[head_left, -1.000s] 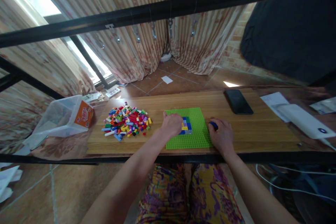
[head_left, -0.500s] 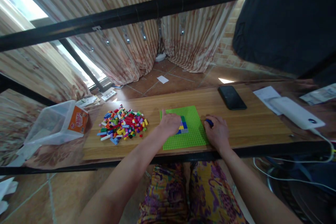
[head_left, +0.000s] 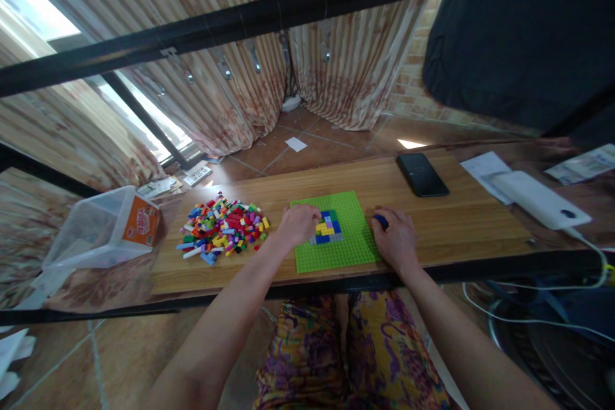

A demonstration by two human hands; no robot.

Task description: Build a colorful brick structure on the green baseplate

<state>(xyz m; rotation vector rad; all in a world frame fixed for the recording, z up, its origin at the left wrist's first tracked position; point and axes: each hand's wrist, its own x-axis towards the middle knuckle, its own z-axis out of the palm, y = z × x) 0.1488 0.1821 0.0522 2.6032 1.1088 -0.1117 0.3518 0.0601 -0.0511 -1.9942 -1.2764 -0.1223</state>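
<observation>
A green baseplate [head_left: 358, 250] lies on the wooden board, with a small patch of blue, yellow, grey and green toy bricks [head_left: 327, 228] on its middle. Over the plate's left part, my left hand [head_left: 298, 224] is closed, its fingertips at the left edge of the brick patch. Whatever those fingers may hold is hidden. My right hand [head_left: 396, 237] rests at the plate's right edge, closed around a dark blue toy brick [head_left: 381, 221] that shows between thumb and fingers.
Left of the plate lies a heap of mixed toy bricks [head_left: 225, 227]. A clear plastic box [head_left: 91, 230] with an orange label stands farther left. Toward the back right are a black phone [head_left: 423, 175], a paper sheet [head_left: 485, 173] and a white device [head_left: 538, 200] with a cable.
My left hand has shifted left off the middle of the brick patch, and its fingers are more curled. More of the patch now shows. My right hand still holds the blue brick in place.
</observation>
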